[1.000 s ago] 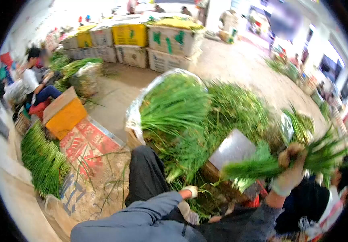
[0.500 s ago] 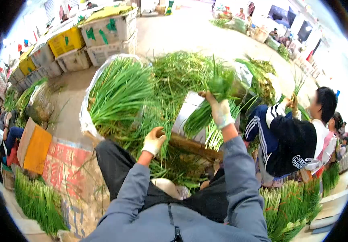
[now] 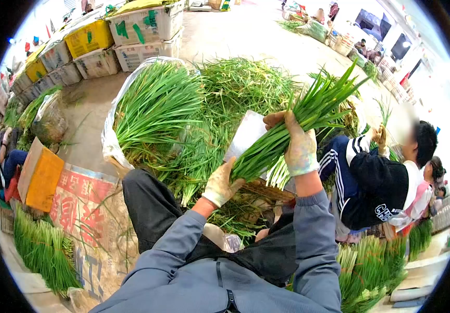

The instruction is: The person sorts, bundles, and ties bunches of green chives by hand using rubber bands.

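Note:
My right hand (image 3: pixel 297 146), in a stained pale glove, is wrapped round a bunch of garlic chives (image 3: pixel 324 101). Its leaves fan out to the upper right. At the lower left end of these greens, my gloved left hand (image 3: pixel 222 184) has its thumb and fingers closed about them. White-stemmed chives (image 3: pixel 277 175) lie beneath my right hand, by a pale board (image 3: pixel 247 129). Loose green leaves (image 3: pixel 245 78) are heaped behind, and a thick sheaf of chives (image 3: pixel 154 107) stands in a white plastic bag (image 3: pixel 111 133) to the left.
Stacked crates (image 3: pixel 146 55) stand at the back left. A seated person (image 3: pixel 376 182) works close on my right. Tied bundles flank me at left (image 3: pixel 45 250) and right (image 3: pixel 373 266). An orange-sided cardboard box (image 3: pixel 45 180) is on the left.
My left hand has moved right and up to the lower end of the greens. The bunch in my right hand now slants to the upper right, its leaves spread longer.

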The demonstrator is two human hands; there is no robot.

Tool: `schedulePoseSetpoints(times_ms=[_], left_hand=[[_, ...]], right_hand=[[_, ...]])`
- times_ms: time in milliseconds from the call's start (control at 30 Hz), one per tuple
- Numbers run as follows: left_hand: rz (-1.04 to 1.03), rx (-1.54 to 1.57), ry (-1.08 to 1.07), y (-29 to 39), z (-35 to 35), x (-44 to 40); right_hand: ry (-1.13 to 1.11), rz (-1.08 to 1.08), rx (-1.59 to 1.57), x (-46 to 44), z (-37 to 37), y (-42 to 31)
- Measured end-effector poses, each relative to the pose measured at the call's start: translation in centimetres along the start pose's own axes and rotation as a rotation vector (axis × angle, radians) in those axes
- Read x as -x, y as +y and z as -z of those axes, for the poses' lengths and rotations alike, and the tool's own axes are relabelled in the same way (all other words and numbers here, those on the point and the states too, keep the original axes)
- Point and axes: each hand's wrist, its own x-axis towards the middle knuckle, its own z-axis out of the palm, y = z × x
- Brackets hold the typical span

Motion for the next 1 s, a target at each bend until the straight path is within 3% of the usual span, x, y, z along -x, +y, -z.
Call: schedulePoseSetpoints(times_ms=[100, 167, 233, 300, 333, 367, 433, 467, 500, 567, 633, 733, 833, 900, 967, 1000], left_hand=[[-0.09, -0.02, 0.055, -1.6, -1.4, 1.3], [0.068, -0.074, 0.046, -2.3, -1.7, 2.5], [0.086, -0.17, 0.041, -4.7, -3.1, 3.5], [0.268, -0.337, -0.158, -7.9, -4.4, 4.6], [0.322, -0.188, -0.067, -9.5, -4.9, 5.3], [0.345, -0.097, 0.087, -6.7, -3.3, 4.5], [0.213, 0.092, 0.27, -1.4, -0.1, 2.1], [0.174, 0.237, 0.254, 0.1, 0.6, 1.6], [0.175, 0.235, 0.247, 0.9, 0.8, 1.6], [-0.023, 0.132, 0.166, 2.2, 0.9, 1.2], [-0.026, -0.038, 0.22, 4.3, 0.1, 0.5], [-0.054, -0.007, 0.252, 0.9, -2.4, 1.3], [0.1, 0.012, 0.295, -1.1, -2.9, 2.4], [0.411, 0.152, 0.108, -12.0, -8.0, 7.0], [0.644, -0.36, -0.44, -13.1, -7.0, 8.7], [0.719, -0.46, -0.627, -14.6, -7.3, 10.1]], right_hand=[[0.003, 0.044, 0.046, 0.2, 0.1, -0.5], [0.064, 0.038, 0.003, 0.1, 0.0, -0.9], [0.097, 0.038, -0.003, -0.1, 0.9, -1.4], [0.111, 0.045, -0.014, -0.2, 1.2, -1.9], [0.136, 0.037, -0.041, -0.3, 1.3, -2.0], [0.164, 0.03, -0.069, -0.4, 1.5, -2.0], [0.175, 0.032, -0.106, -0.5, 2.0, -1.2], [0.203, 0.019, -0.11, -0.4, 1.9, -0.9], [0.225, 0.006, -0.115, -0.4, 1.6, -0.7], [0.225, 0.022, -0.107, -0.6, 1.4, 0.5], [0.24, 0.048, -0.1, -0.6, 1.1, 1.2], [0.261, 0.061, -0.127, -0.2, 1.0, 1.0], [0.328, 0.033, -0.118, 0.2, 1.6, -0.5], [0.342, 0.113, -0.088, 0.0, 3.0, -1.6], [0.306, 0.217, -0.176, -0.6, 4.0, -2.9], [0.309, 0.199, -0.186, -0.6, 4.2, -3.7]])
